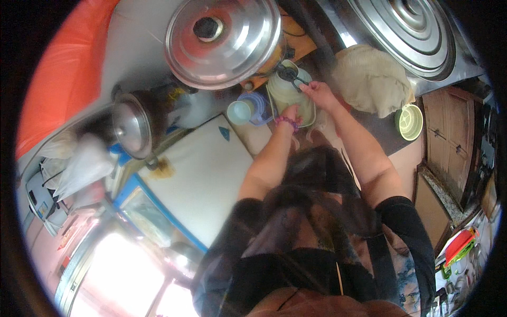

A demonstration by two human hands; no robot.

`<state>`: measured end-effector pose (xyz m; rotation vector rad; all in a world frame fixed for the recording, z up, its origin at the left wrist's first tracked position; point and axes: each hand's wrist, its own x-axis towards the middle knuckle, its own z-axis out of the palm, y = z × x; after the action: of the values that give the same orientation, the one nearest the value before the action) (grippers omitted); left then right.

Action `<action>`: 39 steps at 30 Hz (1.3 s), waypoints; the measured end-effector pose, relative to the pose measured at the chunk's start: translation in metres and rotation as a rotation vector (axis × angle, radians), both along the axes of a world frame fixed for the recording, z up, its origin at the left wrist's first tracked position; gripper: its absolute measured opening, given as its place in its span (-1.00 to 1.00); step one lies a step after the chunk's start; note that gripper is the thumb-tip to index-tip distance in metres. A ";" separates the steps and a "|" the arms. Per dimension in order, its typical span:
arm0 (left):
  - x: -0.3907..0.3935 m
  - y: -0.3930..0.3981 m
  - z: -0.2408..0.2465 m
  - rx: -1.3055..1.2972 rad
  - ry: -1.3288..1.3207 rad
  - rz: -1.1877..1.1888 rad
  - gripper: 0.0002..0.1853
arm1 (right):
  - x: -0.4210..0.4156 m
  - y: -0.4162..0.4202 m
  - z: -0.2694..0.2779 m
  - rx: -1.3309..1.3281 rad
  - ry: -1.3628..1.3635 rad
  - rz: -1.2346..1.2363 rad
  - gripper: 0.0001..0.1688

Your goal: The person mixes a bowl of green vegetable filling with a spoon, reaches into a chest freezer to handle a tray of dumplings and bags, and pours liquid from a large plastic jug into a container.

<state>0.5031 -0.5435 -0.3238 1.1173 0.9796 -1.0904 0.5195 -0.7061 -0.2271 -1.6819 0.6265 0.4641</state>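
My right hand (320, 94) grips a black looped handle (298, 82) that joins a dark part over the far end of a pale, translucent plastic container (271, 95). Whether this is a pair of scissors or another tool is not clear. Over the near end of the same container is my left hand (292, 114), wearing a purple beaded bracelet (286, 122). Its fingers are partly hidden, and I cannot tell whether they hold anything. Pale material in the container is blurred. Beside it on the left are a light-blue cup (239, 112) and a blue-violet plastic vessel (259, 106).
A large lidded metal pot (237, 51) stands beyond the container. A beige cloth bundle (370, 79) and a green plastic basket (410, 123) are on the right. Another lidded pot (132, 126) stands left, behind a stained white surface (198, 178). A big ringed metal lid (412, 35) lies far right.
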 end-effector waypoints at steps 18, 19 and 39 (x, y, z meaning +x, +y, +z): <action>0.001 0.001 0.006 0.049 0.007 -0.073 -0.65 | -0.001 0.001 -0.001 0.049 -0.022 -0.007 -0.60; 0.001 -0.006 0.017 0.070 0.017 -0.098 -0.66 | -0.004 -0.002 -0.005 0.043 -0.010 -0.021 -0.61; -0.001 -0.006 0.029 0.083 -0.023 -0.113 -0.70 | -0.006 -0.001 0.002 0.040 -0.032 -0.052 -0.60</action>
<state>0.5020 -0.5498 -0.2944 1.2631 0.9605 -1.1327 0.5139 -0.7067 -0.2251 -1.6288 0.6321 0.4092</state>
